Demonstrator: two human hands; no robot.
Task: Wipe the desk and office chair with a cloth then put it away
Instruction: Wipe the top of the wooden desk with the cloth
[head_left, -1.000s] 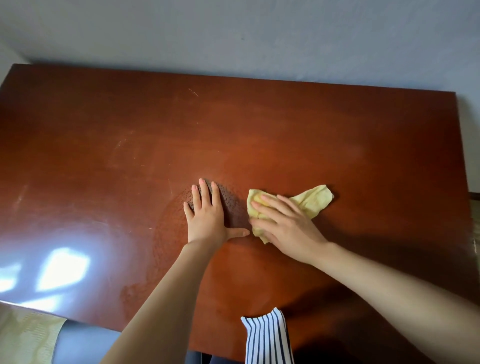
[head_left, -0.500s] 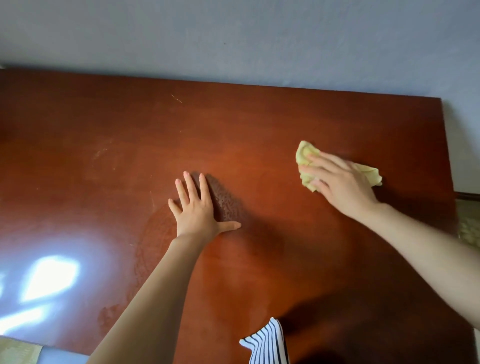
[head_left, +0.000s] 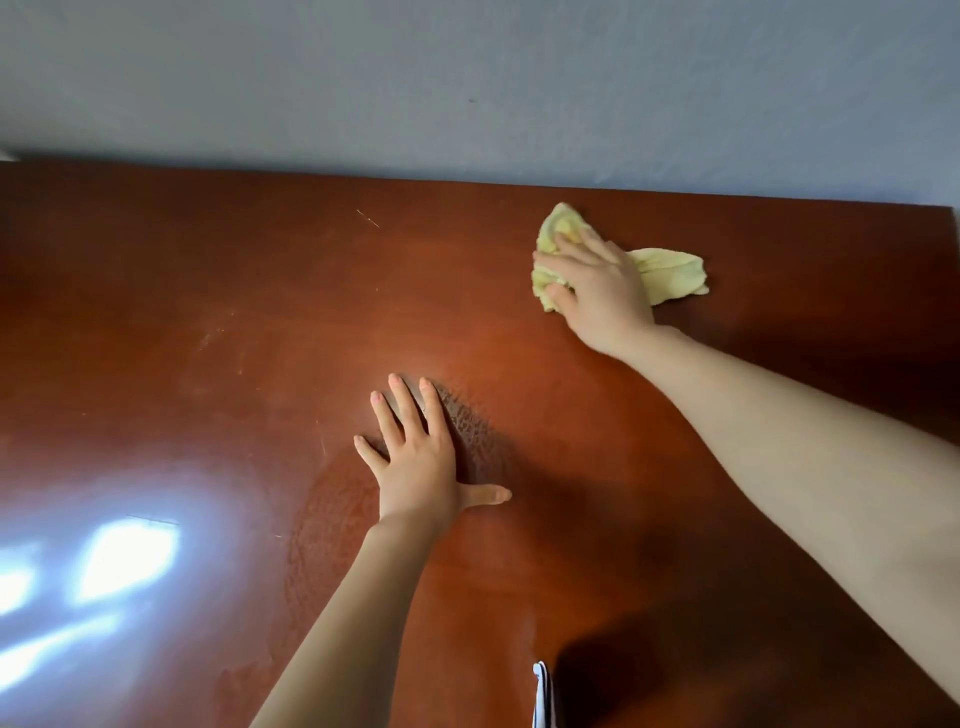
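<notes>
Step in hand: wiping the desk (head_left: 182, 322) top, far-right quarter. Judged early in the task; the chair is not in view and nothing shows it wiped.

Cloth (head_left: 670, 273): yellow, bunched, lying on the desk near its back edge. Right hand (head_left: 597, 283) lies on top of the cloth, fingers curled over its left part and bunching it against the wood; a loose tail sticks out to the right of the hand. Left hand (head_left: 415, 462) is well apart from the cloth, nearer the person, flat on the desk with fingers spread and thumb out, holding nothing; it looks like a brace for the reach.

To do it well: keep the palm flat so more cloth meets the surface, tuck in the tail, overlap the strokes. A faint streaked patch beside the left hand and pale scuffs left of the cloth suggest those areas still need passes.

Edges and room: the wall (head_left: 467, 78) stands directly behind the desk's back edge, just beyond the cloth, so little travel remains forward. The desk's right edge lies beyond the cloth's tail. Leftward from the cloth the top runs broad, up to a bright glare patch. A striped garment (head_left: 541, 696) shows at the near edge.
</notes>
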